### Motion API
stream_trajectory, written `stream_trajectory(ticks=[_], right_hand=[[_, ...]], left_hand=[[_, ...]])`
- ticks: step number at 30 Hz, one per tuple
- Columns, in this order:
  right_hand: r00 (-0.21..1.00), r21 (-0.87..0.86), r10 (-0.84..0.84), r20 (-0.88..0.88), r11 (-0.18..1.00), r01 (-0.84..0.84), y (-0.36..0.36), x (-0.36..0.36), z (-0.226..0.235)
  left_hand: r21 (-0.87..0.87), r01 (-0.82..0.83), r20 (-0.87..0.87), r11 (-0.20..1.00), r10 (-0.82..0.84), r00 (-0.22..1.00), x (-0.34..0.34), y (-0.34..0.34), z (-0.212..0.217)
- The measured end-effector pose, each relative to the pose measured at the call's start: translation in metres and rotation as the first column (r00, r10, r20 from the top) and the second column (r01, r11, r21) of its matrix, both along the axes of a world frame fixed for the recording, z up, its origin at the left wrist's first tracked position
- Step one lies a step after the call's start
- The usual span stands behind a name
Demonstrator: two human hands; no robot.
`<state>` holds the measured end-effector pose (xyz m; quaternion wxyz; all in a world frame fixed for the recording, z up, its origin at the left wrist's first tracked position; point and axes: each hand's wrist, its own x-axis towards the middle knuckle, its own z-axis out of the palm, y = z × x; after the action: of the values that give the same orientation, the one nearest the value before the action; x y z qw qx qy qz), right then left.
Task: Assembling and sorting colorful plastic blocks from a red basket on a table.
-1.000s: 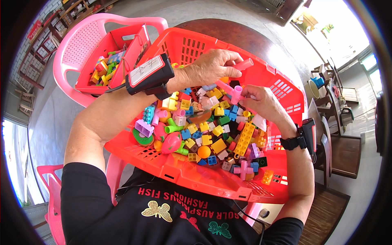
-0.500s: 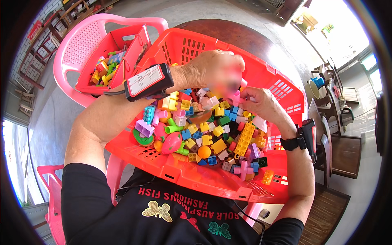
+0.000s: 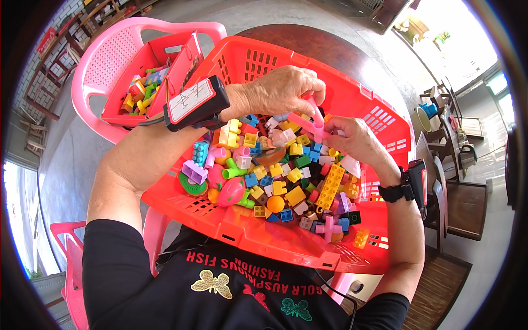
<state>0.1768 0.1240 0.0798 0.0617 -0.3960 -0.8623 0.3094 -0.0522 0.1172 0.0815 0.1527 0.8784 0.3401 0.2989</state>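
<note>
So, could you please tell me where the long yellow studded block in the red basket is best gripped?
Probably around the middle of the long yellow block, fingers and thumb pinching its two long sides from above. It lies on top of the pile, studs showing, so above looks clear, while smaller blocks crowd its sides.

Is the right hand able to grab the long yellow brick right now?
Probably yes: the long yellow brick lies close to the right hand, and nothing seems to cover it. But those fingers look busy holding a pink piece, so they'd likely have to let go first.
</note>
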Motion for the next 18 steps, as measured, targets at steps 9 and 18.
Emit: stream_trajectory(ticks=[9, 18], right_hand=[[0.999, -0.033, 0.026, -0.032, 0.999, -0.027, 0.0, 0.0, -0.005], [0.992, -0.096, -0.035, -0.118, 0.995, 0.023, -0.003, -0.001, 0.0]], left_hand=[[-0.087, 0.061, 0.049, 0.994, -0.057, 0.997, 0.008, -0.006, -0.001], [-0.343, 0.093, 0.344, 0.935, 0.033, 0.938, 0.015, -0.005, -0.013]])
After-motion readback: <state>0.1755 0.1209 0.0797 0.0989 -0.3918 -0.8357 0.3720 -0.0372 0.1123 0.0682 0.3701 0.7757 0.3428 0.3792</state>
